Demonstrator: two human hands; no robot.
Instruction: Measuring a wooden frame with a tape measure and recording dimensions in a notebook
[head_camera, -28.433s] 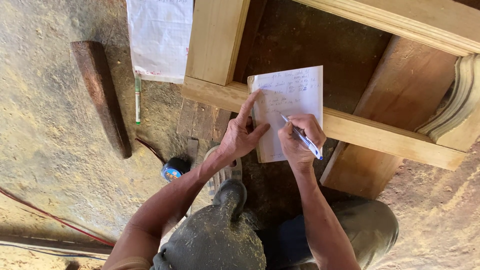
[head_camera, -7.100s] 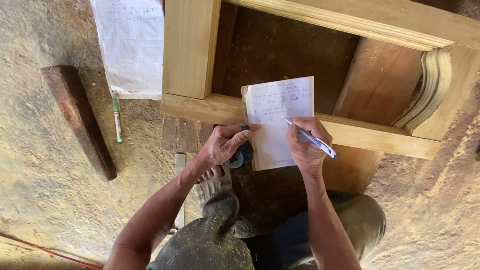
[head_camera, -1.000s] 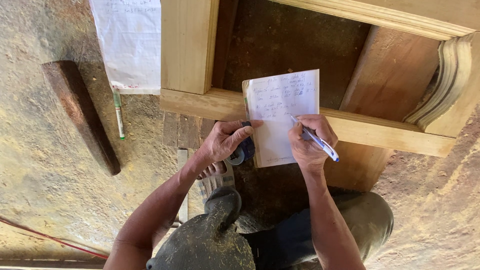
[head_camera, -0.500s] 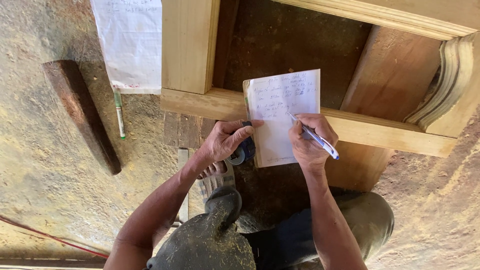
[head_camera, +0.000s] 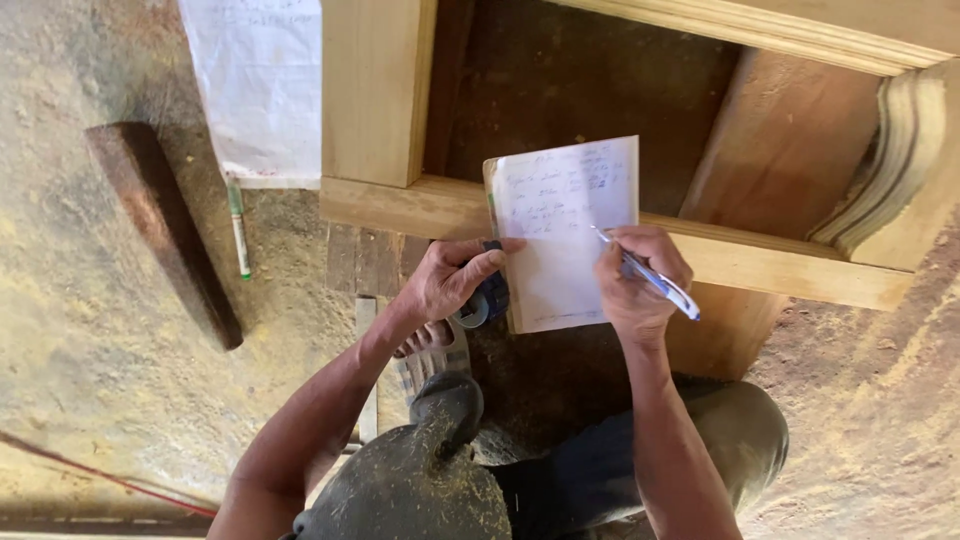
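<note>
right hand (head_camera: 637, 285) holds pen (head_camera: 650, 277) on notebook (head_camera: 566, 230); writing seems illegible.

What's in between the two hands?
In the head view, the small notebook lies between the left hand and the right hand, resting on the wooden frame. The right hand holds a pen.

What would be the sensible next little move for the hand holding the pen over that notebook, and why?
Probably bring the pen tip down onto the blank lower part of the notebook page and write. The right hand grips the pen at the page's right edge, written lines fill only the top, and the left hand steadies the notebook on the wooden rail.
</note>
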